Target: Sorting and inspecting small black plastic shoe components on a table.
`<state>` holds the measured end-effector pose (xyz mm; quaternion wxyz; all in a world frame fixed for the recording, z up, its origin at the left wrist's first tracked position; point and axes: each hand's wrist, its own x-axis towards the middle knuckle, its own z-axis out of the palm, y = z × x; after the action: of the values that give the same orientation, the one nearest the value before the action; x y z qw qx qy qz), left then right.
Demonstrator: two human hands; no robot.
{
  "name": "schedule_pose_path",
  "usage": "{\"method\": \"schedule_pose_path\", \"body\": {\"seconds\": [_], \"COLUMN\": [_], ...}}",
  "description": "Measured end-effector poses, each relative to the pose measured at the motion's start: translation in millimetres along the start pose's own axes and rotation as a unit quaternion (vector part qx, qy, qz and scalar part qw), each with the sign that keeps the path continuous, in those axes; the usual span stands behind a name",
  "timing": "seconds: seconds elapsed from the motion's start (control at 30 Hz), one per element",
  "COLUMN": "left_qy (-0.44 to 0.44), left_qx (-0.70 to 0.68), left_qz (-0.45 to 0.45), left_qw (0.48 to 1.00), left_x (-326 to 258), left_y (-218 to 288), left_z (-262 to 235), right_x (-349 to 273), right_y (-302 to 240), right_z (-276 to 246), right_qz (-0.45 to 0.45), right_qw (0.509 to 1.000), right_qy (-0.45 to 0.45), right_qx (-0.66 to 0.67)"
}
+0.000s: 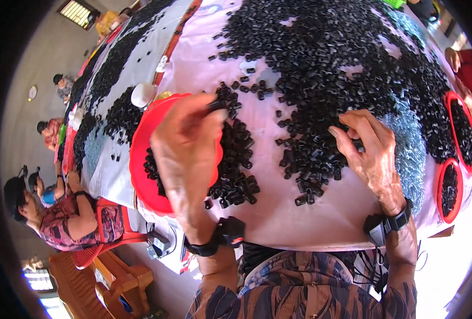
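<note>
My left hand [185,143], slightly blurred, is raised over a red scalloped basin [141,154]. Its thumb and fingers pinch a small black plastic piece [213,106]. Part of the basin is hidden by this hand, and similar black pieces show inside. My right hand [371,146] rests at the near right of a large pile of black plastic pieces [321,114]. Its fingers are curled with a dark piece between them and the thumb, partly covered. A smaller heap of black pieces [238,143] lies just right of the basin.
Silvery small metal parts [409,159] are heaped right of my right hand. Two red trays [441,204] of black pieces stand at the right edge, near another person's hand [466,95]. A white round object [143,94] sits behind the basin. People sit along the left table [113,181].
</note>
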<state>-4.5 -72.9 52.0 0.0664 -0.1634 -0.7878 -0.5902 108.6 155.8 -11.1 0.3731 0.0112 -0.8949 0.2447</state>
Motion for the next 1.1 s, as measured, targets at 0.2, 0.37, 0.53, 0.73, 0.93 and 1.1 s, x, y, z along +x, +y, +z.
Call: {"method": "schedule_pose_path", "body": {"seconds": [0.2, 0.37, 0.53, 0.73, 0.93, 1.1], "left_qy": [0.09, 0.094, -0.098, -0.163, -0.26, -0.305], "left_qx": [0.395, 0.283, 0.099, 0.085, 0.112, 0.108], "left_qz": [-0.012, 0.016, 0.003, 0.022, -0.019, -0.012], "left_qw": [0.914, 0.954, 0.99, 0.983, 0.959, 0.946], "left_x": [12.4, 10.4, 2.7, 15.7, 40.0, 43.9], "left_y": [-29.1, -13.8, 24.6, 41.0, -28.0, -79.3], "left_z": [-40.9, -24.7, 19.7, 44.4, 68.3, 81.6], "right_x": [1.9, 4.6, 4.4, 3.5, 4.7, 5.0], "right_y": [2.4, -1.4, 4.6, 5.7, 7.3, 12.1], "right_z": [-5.2, -8.6, -10.3, -11.8, -17.1, -17.0], "right_qz": [-0.013, -0.006, 0.011, 0.011, 0.002, 0.001], "right_qw": [1.0, 1.0, 0.999, 0.998, 0.996, 0.996], "right_qy": [0.02, 0.008, 0.007, -0.008, -0.011, -0.014], "right_qx": [-0.011, -0.021, -0.049, -0.068, -0.093, -0.09]}}
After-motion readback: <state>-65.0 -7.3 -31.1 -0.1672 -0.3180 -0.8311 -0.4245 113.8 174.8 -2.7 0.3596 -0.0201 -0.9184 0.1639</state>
